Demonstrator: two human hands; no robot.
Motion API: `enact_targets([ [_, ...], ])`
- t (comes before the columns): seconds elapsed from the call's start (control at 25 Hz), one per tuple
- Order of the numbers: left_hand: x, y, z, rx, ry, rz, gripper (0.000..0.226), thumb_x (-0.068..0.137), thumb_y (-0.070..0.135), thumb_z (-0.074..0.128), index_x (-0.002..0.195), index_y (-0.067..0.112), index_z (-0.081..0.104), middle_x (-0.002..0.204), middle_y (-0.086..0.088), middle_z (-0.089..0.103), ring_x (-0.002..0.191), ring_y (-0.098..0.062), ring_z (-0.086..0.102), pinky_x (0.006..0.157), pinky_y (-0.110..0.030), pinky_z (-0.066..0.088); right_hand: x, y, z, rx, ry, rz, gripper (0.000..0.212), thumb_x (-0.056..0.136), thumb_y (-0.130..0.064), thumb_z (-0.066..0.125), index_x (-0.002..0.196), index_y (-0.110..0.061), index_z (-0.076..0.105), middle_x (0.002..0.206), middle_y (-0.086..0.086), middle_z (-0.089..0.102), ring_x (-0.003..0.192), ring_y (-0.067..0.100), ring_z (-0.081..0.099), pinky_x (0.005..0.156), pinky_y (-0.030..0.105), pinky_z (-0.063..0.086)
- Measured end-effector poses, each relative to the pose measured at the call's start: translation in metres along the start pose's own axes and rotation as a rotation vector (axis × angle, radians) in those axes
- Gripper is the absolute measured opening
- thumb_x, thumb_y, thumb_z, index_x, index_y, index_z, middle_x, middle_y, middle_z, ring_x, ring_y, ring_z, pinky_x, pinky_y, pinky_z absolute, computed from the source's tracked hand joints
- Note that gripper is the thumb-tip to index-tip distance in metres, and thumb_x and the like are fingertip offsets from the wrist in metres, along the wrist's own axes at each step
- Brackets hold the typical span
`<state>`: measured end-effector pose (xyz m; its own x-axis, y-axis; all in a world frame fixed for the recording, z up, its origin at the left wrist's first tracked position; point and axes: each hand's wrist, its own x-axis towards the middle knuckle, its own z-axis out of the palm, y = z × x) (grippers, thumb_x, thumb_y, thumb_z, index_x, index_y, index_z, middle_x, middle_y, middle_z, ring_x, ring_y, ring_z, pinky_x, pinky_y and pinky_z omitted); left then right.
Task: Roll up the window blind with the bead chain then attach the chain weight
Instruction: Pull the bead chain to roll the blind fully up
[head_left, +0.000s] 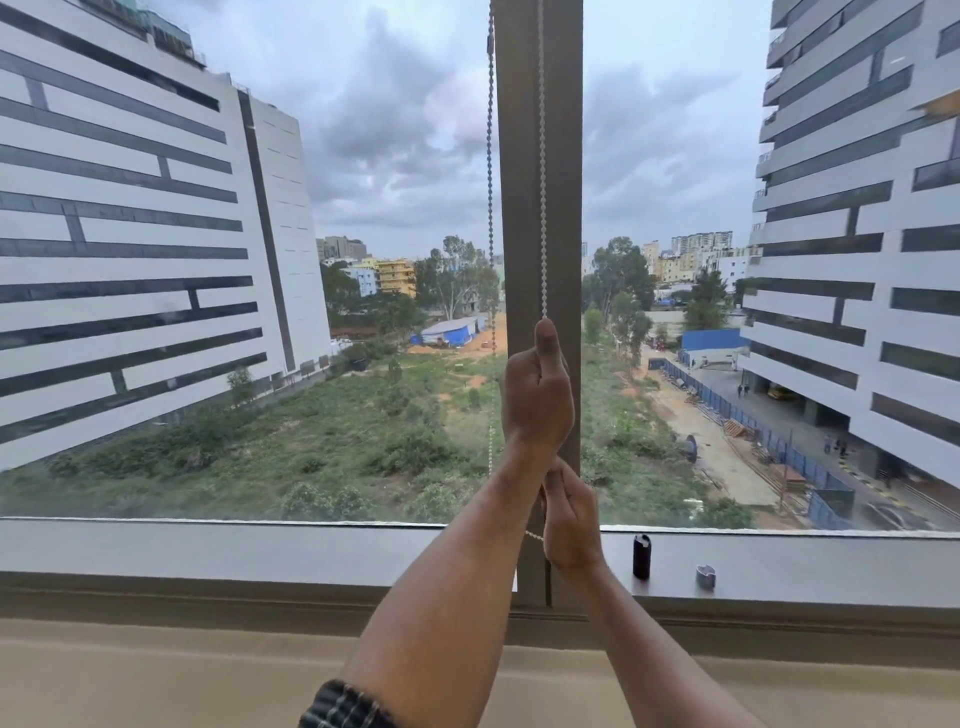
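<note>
A white bead chain (543, 156) hangs in two strands in front of the grey window post (561, 208); the left strand (490, 182) hangs free beside the post. My left hand (537, 395) is closed around the right strand, thumb pointing up. Just below it, my right hand (571, 519) grips the same strand near the sill. A dark cylindrical chain weight (642, 556) stands upright on the sill, right of my hands. The blind itself is out of view above.
A small grey cap-like piece (705, 576) lies on the window sill (260, 551) right of the weight. Behind the glass are tall buildings and a green field. A beige ledge (156, 686) runs along the bottom.
</note>
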<state>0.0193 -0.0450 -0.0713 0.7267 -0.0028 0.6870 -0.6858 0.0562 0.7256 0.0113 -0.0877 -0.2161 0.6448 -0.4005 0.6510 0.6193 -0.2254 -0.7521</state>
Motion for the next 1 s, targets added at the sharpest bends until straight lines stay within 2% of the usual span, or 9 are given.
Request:
enact_targets([
  [0.16,-0.012,-0.033,-0.011,0.052,0.037,-0.018,0.071,0.103,0.061,0.032,0.043,0.023,0.038,0.037,0.012,0.034,0.036,-0.007,0.029,0.043,-0.027,0.023,0.045,-0.047,-0.006,0.039,0.287,-0.157,0.028,0.106,-0.031,0.042,0.097,-0.026,0.068,0.072,-0.012,0.062,0.068,0.009,0.057,0.064,0.031,0.045],
  [0.28,-0.039,-0.060,-0.013,0.085,0.006,-0.067,0.070,0.104,0.059,0.032,0.046,0.020,0.035,0.039,0.010,0.033,0.039,-0.010,0.028,0.045,-0.031,0.022,0.087,-0.098,0.003,0.111,0.272,-0.087,0.025,0.108,-0.028,0.046,0.108,-0.023,0.070,0.082,-0.004,0.067,0.072,0.011,0.060,0.063,0.029,0.048],
  [0.4,-0.067,-0.077,-0.010,0.123,-0.025,-0.135,0.067,0.107,0.054,0.030,0.051,0.016,0.028,0.043,0.009,0.027,0.043,-0.011,0.022,0.047,-0.033,0.017,0.110,-0.129,0.020,0.294,0.059,-0.018,0.035,0.111,-0.027,0.042,0.096,-0.016,0.072,0.072,-0.002,0.069,0.053,0.009,0.057,0.045,0.021,0.042],
  [0.48,-0.081,-0.089,-0.008,0.101,-0.039,-0.195,0.063,0.109,0.037,0.039,0.053,0.009,0.033,0.045,0.004,0.032,0.045,-0.015,0.028,0.048,-0.036,0.020,0.109,-0.130,0.031,0.301,-0.039,0.023,0.042,0.111,-0.031,0.042,0.081,-0.018,0.068,0.061,-0.001,0.061,0.044,0.011,0.047,0.040,0.023,0.035],
  [0.56,-0.088,-0.097,-0.008,0.046,-0.076,-0.234,0.053,0.102,0.020,0.049,0.051,0.007,0.039,0.044,0.002,0.038,0.044,-0.016,0.032,0.046,-0.036,0.023,0.098,-0.116,0.040,0.246,0.006,0.050,0.047,0.110,-0.038,0.045,0.066,-0.024,0.056,0.058,-0.002,0.043,0.049,0.013,0.033,0.045,0.029,0.026],
  [0.64,-0.088,-0.097,-0.012,0.027,-0.145,-0.219,0.044,0.088,0.024,0.048,0.046,0.019,0.040,0.040,0.011,0.038,0.041,-0.007,0.030,0.044,-0.027,0.020,0.087,-0.102,0.044,0.207,0.086,0.007,0.050,0.109,-0.035,0.048,0.060,-0.027,0.044,0.059,-0.004,0.032,0.054,0.016,0.024,0.050,0.034,0.019],
  [0.8,-0.079,-0.097,-0.024,0.107,-0.275,-0.188,0.038,0.086,0.032,0.043,0.048,0.031,0.046,0.042,0.014,0.045,0.043,-0.001,0.035,0.046,-0.026,0.025,0.082,-0.090,0.042,0.172,0.135,-0.090,0.049,0.104,-0.040,0.051,0.056,-0.032,0.047,0.051,-0.017,0.033,0.050,0.011,0.025,0.046,0.028,0.021],
  [0.88,-0.070,-0.099,-0.034,0.061,-0.223,-0.167,0.039,0.092,0.031,0.041,0.056,0.036,0.057,0.050,0.018,0.056,0.049,0.002,0.046,0.049,-0.021,0.032,0.079,-0.083,0.040,0.149,0.139,-0.075,0.047,0.102,-0.046,0.051,0.057,-0.032,0.047,0.050,-0.016,0.034,0.049,0.010,0.026,0.044,0.030,0.022],
  [1.0,-0.045,-0.087,-0.042,0.028,-0.078,-0.151,0.049,0.102,0.045,0.033,0.072,0.028,0.068,0.063,0.009,0.068,0.060,-0.005,0.062,0.056,-0.030,0.048,0.065,-0.059,0.036,0.060,0.142,-0.019,0.046,0.102,-0.047,0.053,0.059,-0.031,0.052,0.052,-0.014,0.043,0.051,0.015,0.037,0.047,0.038,0.033],
])
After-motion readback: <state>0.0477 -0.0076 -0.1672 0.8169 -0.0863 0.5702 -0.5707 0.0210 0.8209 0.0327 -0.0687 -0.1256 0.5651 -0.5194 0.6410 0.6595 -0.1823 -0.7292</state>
